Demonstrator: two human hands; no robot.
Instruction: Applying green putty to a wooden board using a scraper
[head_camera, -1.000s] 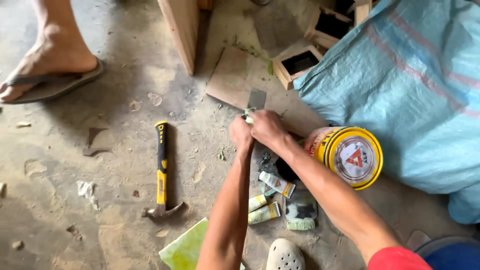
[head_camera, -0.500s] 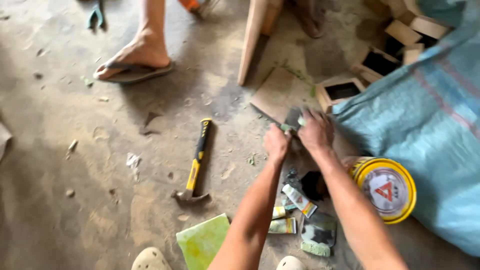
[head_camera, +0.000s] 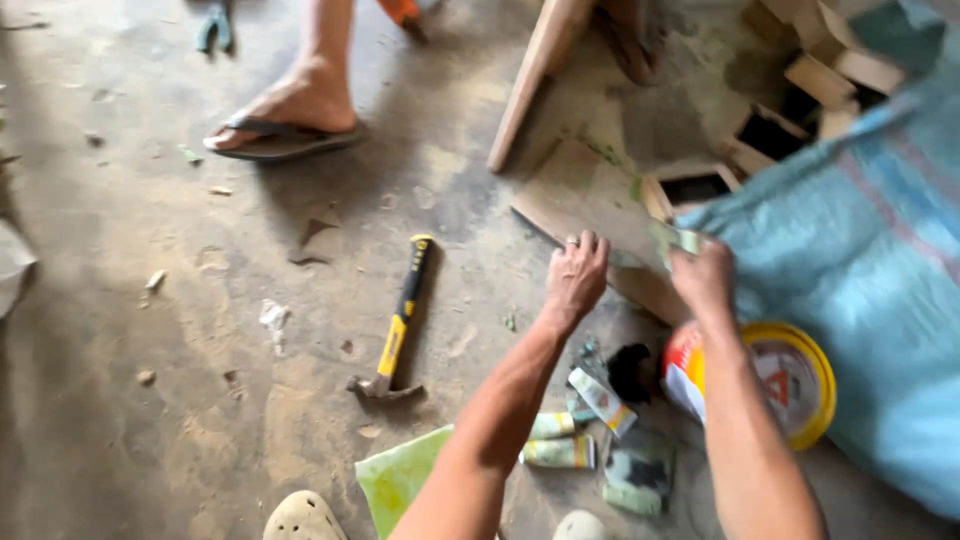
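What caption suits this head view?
Two hands, left hand and right hand, over a flat board beside a hammer.

The hammer (head_camera: 400, 325) has a yellow-and-black handle. The tin (head_camera: 770, 380) at lower right is yellow with a red mark. The sack (head_camera: 870, 300) is pale blue with a pinkish stripe.

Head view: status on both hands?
Left hand open on flat brown wooden board. Right hand grips small blurred greenish piece. Yellow-lidded round tin beside right forearm.
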